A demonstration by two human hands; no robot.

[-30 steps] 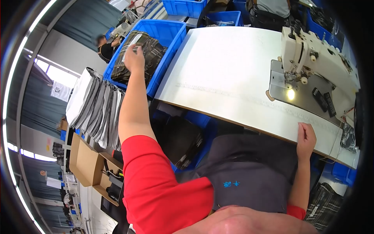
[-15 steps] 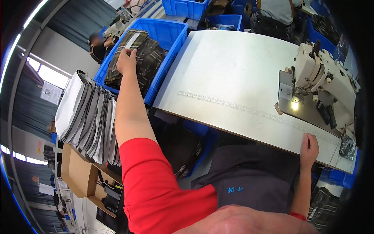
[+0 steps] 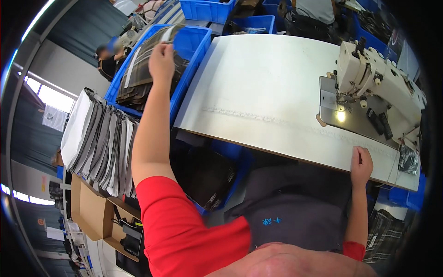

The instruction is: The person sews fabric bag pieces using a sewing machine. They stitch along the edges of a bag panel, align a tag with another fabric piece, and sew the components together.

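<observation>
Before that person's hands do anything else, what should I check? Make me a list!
1. Left hand has the plaid cloth: ok, its fingers look pinched on the top piece.
2. Only one piece pinched: cannot tell, the hand hides it.
3. Plaid cloth clear of the blue bin: not ok, it is over the bin.
4. Right hand away from the sewing machine: ok, it is by the white table's front edge.
5. Machine's lamp on: ok, it glows.

Wearer's two hands (image 3: 161,65), at least four blue bins (image 3: 193,69), one white table (image 3: 258,78), one sewing machine (image 3: 369,76) on it, one cardboard box (image 3: 90,207)
</observation>
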